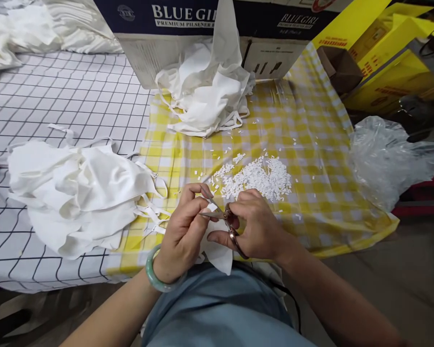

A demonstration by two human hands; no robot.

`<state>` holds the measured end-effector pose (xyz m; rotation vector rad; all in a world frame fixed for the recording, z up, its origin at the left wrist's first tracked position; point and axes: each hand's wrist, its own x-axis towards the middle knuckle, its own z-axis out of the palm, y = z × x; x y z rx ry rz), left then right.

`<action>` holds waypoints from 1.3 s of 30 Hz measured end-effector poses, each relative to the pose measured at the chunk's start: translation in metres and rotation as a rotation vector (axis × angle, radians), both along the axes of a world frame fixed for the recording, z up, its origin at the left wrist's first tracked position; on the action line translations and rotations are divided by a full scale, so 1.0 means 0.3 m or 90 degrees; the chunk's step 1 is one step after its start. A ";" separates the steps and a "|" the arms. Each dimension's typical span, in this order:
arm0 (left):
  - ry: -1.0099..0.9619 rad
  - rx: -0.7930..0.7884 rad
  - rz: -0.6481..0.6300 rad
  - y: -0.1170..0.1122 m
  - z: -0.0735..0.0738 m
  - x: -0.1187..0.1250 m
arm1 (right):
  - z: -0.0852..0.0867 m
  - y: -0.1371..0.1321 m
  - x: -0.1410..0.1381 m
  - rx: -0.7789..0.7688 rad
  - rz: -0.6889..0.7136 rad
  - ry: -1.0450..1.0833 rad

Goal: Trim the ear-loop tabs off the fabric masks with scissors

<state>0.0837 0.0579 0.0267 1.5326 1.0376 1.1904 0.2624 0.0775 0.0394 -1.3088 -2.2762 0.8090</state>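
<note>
My left hand (183, 226) pinches a white fabric piece (217, 250) by its strap end, fingers closed on it, a green bangle on the wrist. My right hand (255, 225) grips small metal scissors (226, 219), blades pointing left at the strap tip held by the left fingers. Both hands hover at the near edge of the yellow checked cloth (311, 144). Just beyond them lies a heap of tiny white offcuts (260, 178).
A pile of white fabric pieces (79, 193) lies left on the black-grid white cloth (75, 91). Another white pile (206, 94) sits against a cardboard box (202, 29) at the back. Yellow boxes (390, 58) and a clear plastic bag (386, 154) stand right.
</note>
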 end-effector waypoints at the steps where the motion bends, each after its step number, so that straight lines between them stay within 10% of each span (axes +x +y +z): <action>1: 0.002 -0.001 0.000 0.000 -0.001 0.001 | -0.001 0.001 0.001 0.000 -0.002 0.005; 24: -0.020 -0.046 -0.093 0.080 -0.037 0.109 | -0.088 -0.025 0.108 0.014 -0.169 -0.105; 32: -0.167 -0.279 -0.150 0.104 -0.085 0.118 | -0.121 -0.024 0.152 -0.166 -0.258 0.208; 39: 0.093 -0.075 -0.193 0.091 0.062 -0.023 | -0.106 0.009 0.030 -0.293 -0.140 0.487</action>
